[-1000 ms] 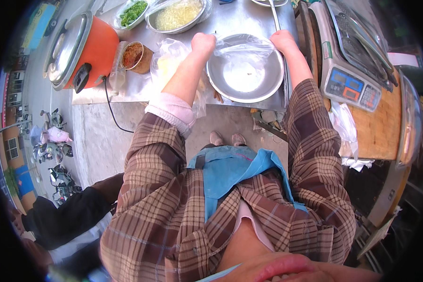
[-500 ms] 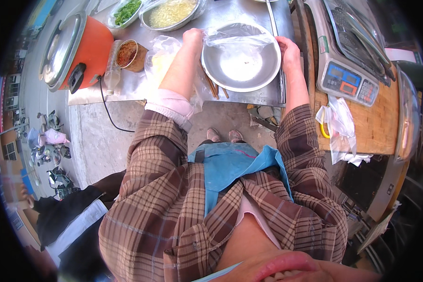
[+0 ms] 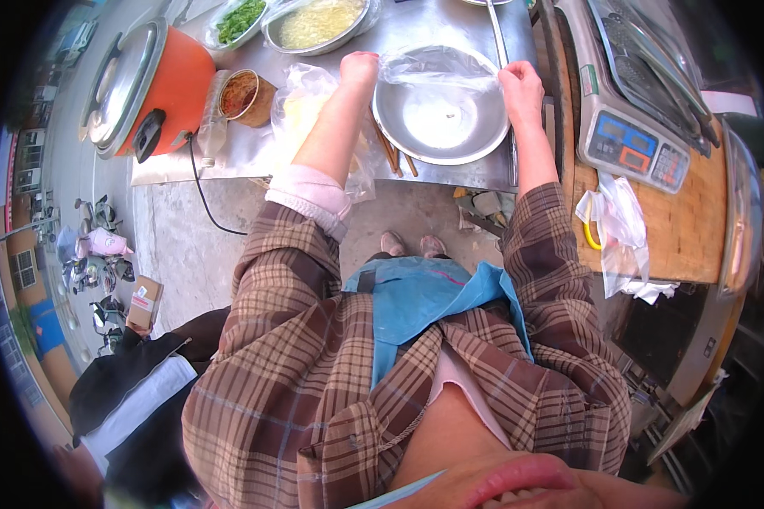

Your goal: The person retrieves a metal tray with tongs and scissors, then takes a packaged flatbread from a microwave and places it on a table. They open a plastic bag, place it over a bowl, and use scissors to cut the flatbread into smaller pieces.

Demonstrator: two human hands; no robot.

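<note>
A metal bowl (image 3: 437, 156) stands near the front edge of the metal table. Clear plastic film (image 3: 440, 68) stretches across its far half, while the near half shows bare metal inside. My left hand (image 3: 360, 69) is closed at the film's left end, beside the bowl's rim. On the other side, my right hand (image 3: 520, 83) pinches the film's right end with thumb and fingers. Wooden chopsticks (image 3: 390, 151) lie left of the bowl. Under my left forearm is a crumpled clear plastic bag (image 3: 304, 81) with something pale yellow in it.
Left on the metal table (image 3: 165, 174) are an orange cooker (image 3: 181, 93), a tub of reddish-brown food (image 3: 239, 93) and a clear bottle (image 3: 215, 140). Behind stand bowls of chopped greens (image 3: 240, 21) and pale pieces (image 3: 321, 24). A scale (image 3: 632, 148) sits right; a person (image 3: 136, 407) is at left.
My right hand has risen slightly from the bowl's right rim and now pinches the film. The film looks pulled straighter. A cardboard box in the other person's hand has come into view at left.
</note>
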